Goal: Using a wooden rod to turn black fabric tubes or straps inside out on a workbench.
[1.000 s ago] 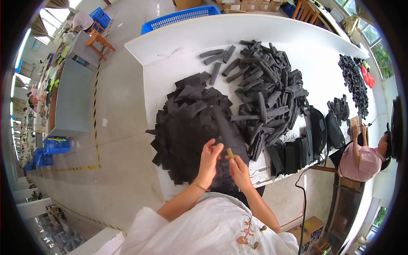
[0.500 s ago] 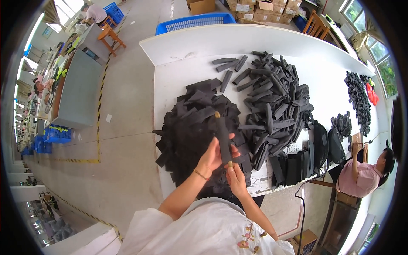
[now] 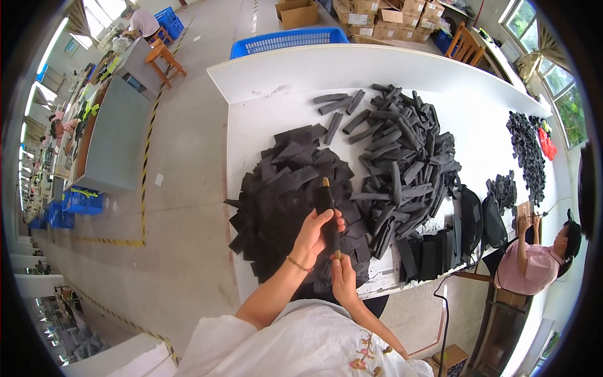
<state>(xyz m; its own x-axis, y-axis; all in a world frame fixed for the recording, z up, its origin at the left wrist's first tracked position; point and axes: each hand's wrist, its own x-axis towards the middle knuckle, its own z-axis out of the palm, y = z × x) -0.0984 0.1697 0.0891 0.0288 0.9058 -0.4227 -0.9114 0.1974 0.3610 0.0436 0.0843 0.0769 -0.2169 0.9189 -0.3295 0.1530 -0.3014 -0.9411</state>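
Above the near table edge, the left hand [image 3: 316,231] is closed around a black sleeve [image 3: 326,210] fitted on a wooden stick [image 3: 326,183], whose tip pokes out at the far end. The right hand [image 3: 344,279] pinches the stick's near end, fingers curled tight. Both forearms rise from below and meet over a pile of flat black strips [image 3: 286,188] on the white table [image 3: 326,69]. Right of it lies a heap of black tubes [image 3: 408,157].
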